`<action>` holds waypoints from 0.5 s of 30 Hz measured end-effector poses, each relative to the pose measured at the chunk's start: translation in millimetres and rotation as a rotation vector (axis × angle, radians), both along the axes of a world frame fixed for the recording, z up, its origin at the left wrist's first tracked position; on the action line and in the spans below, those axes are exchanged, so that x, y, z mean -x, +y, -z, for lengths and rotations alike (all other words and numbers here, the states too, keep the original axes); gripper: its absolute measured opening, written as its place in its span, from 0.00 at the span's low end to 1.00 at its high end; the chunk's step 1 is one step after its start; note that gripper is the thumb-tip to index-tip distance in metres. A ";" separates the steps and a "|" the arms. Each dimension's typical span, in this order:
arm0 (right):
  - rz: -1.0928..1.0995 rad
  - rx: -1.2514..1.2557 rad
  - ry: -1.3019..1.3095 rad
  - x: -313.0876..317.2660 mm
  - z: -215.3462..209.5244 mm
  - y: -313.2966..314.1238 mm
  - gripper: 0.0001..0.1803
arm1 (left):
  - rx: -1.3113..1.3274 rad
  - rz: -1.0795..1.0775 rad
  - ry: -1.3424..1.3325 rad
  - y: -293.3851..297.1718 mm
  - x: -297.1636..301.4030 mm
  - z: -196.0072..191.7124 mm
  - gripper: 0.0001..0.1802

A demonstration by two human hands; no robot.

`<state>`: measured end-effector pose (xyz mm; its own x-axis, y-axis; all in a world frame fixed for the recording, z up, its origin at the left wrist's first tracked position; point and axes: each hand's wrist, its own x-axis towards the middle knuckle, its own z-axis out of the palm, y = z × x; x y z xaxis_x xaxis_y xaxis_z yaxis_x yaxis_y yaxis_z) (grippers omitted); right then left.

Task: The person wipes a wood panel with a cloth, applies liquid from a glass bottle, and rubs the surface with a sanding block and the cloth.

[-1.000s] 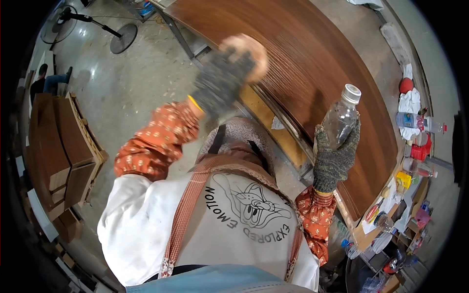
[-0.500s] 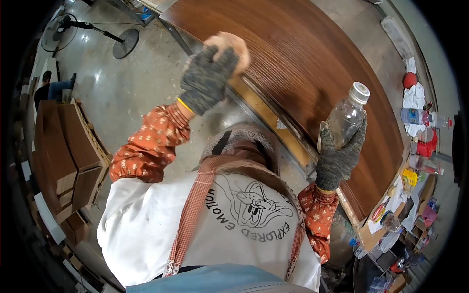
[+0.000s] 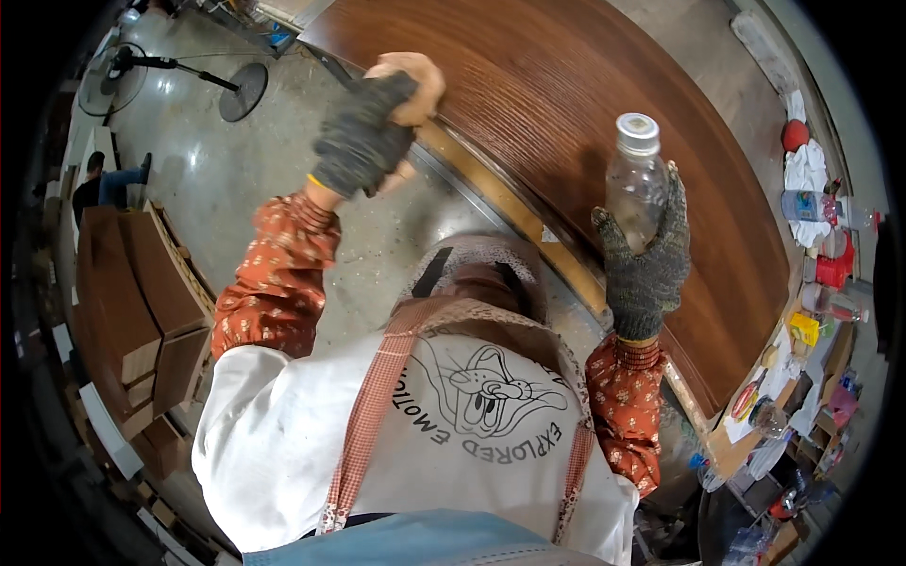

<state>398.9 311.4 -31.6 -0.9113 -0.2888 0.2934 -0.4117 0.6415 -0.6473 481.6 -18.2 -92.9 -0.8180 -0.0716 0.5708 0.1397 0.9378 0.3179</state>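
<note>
My left hand (image 3: 363, 137), in a dark grey knit glove, is closed around a tan wad of cloth (image 3: 420, 90). Motion blurs it at the left edge of a brown wood-grain panel (image 3: 566, 113); whether the cloth touches the panel I cannot tell. Over the panel's near right part, my right hand (image 3: 646, 274), gloved alike, grips a clear plastic bottle (image 3: 634, 193) with a white cap. The bottle stands nearly upright in the picture, with its lower end hidden in the palm. Red flowered sleeves cover both forearms.
Along the right edge runs a cluttered strip with plastic bottles (image 3: 807, 205), a red container (image 3: 834, 269) and a yellow box (image 3: 804, 328). A standing fan (image 3: 243, 91) is at the upper left. Brown panels (image 3: 142, 283) are stacked at left, near a seated person (image 3: 99, 184).
My left hand with the cloth has moved left and slightly up. My right hand has shifted left, and the bottle has turned from a rightward lean to nearly upright.
</note>
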 end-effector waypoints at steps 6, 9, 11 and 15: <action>-0.133 -0.082 0.070 10.8 11.4 -2.2 0.43 | -0.410 -0.164 -0.191 -1.8 7.0 -41.1 0.24; -0.104 -0.109 0.092 13.1 15.9 -2.6 0.43 | 0.055 -0.090 -0.300 27.8 34.1 -42.2 0.29; -0.101 -0.099 0.062 15.5 16.5 -2.0 0.43 | 0.299 -0.086 -0.404 41.7 43.3 -48.3 0.29; -0.116 -0.138 0.055 18.3 13.0 -0.3 0.42 | 0.383 -0.008 -0.527 32.1 64.7 -64.3 0.24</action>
<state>380.6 311.2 -44.6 -0.8529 -0.4324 0.2925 -0.5210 0.6687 -0.5306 416.9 13.9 -28.6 -0.9956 0.0498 0.0799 0.0487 0.9987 -0.0155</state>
